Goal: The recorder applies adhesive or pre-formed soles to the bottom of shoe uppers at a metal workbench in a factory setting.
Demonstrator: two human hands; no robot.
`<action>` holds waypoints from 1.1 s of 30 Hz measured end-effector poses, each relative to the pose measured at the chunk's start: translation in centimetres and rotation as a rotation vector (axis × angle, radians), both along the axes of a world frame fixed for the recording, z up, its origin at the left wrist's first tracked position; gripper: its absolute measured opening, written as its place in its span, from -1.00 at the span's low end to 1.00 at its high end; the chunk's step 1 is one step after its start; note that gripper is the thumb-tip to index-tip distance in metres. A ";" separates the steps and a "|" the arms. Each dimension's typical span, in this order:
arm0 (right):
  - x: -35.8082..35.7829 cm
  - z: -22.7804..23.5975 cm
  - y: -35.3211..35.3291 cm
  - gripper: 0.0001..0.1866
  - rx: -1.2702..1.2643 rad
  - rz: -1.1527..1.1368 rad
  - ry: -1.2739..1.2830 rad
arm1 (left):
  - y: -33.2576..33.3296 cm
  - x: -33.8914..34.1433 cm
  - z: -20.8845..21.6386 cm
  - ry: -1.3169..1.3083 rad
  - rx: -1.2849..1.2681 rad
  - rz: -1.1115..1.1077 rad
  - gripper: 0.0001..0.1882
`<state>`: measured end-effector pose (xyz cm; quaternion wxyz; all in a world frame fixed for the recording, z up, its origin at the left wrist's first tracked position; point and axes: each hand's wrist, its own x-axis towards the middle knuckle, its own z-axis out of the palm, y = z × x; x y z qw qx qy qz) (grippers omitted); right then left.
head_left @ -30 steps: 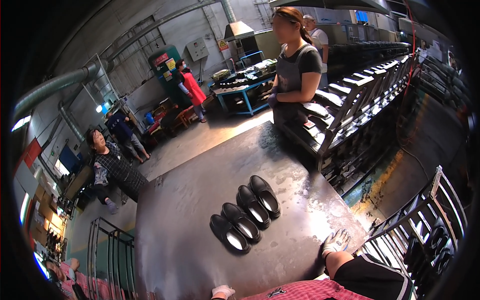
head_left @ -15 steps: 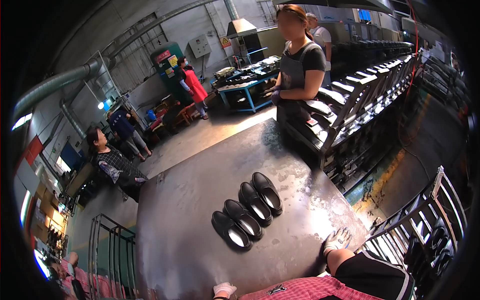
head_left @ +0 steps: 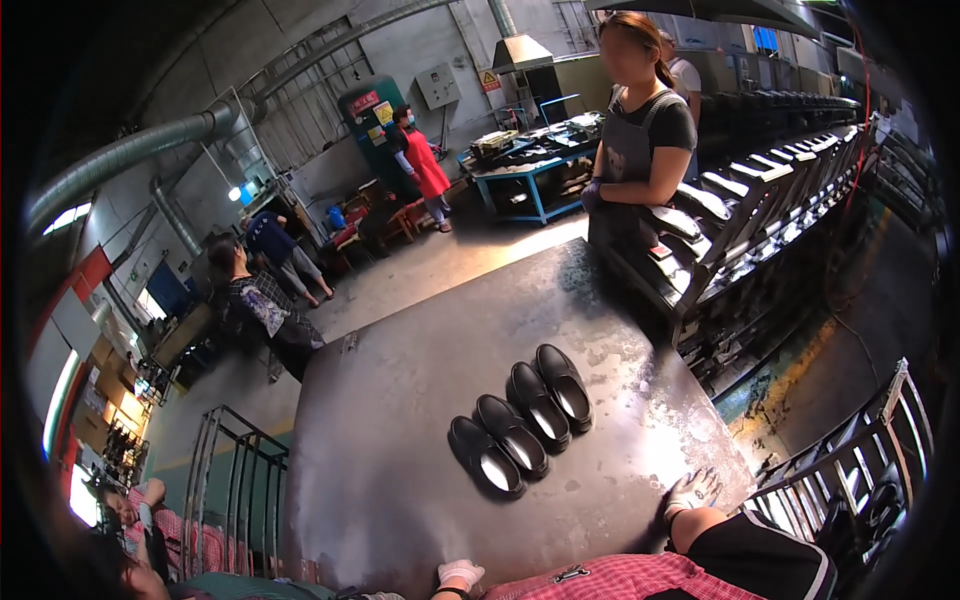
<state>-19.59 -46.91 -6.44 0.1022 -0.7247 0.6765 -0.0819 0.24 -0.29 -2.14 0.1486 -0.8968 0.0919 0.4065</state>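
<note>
Several black slip-on shoes with pale insoles [head_left: 492, 412] stand side by side in a slanting row on the grey metal table [head_left: 390, 420]. My right hand [head_left: 694, 491], in a pale glove, lies flat with fingers spread on the table's near right part, apart from the shoes. At the near edge, my left hand [head_left: 461, 573], also gloved, rests with its fingers curled and nothing seen in them. Neither hand touches a shoe.
Across the table a co-worker [head_left: 645, 150] stands beside a long rack of shoe lasts [head_left: 740, 200]. Metal-bar racks stand at the lower right [head_left: 850, 455] and lower left [head_left: 225, 475]. Another person [head_left: 270, 310] is by the table's far left corner; people in checked pink sit or stand lower left.
The whole view has shifted, so the table and shoes sit farther right in the picture. Both hands keep their places on the table. The person at the left has turned their head away.
</note>
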 end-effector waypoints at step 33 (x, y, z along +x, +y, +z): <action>-0.1 -0.8 -0.1 -0.39 -0.040 -0.007 -0.025 | 0.0 0.1 0.6 -0.053 -0.011 -0.029 -0.44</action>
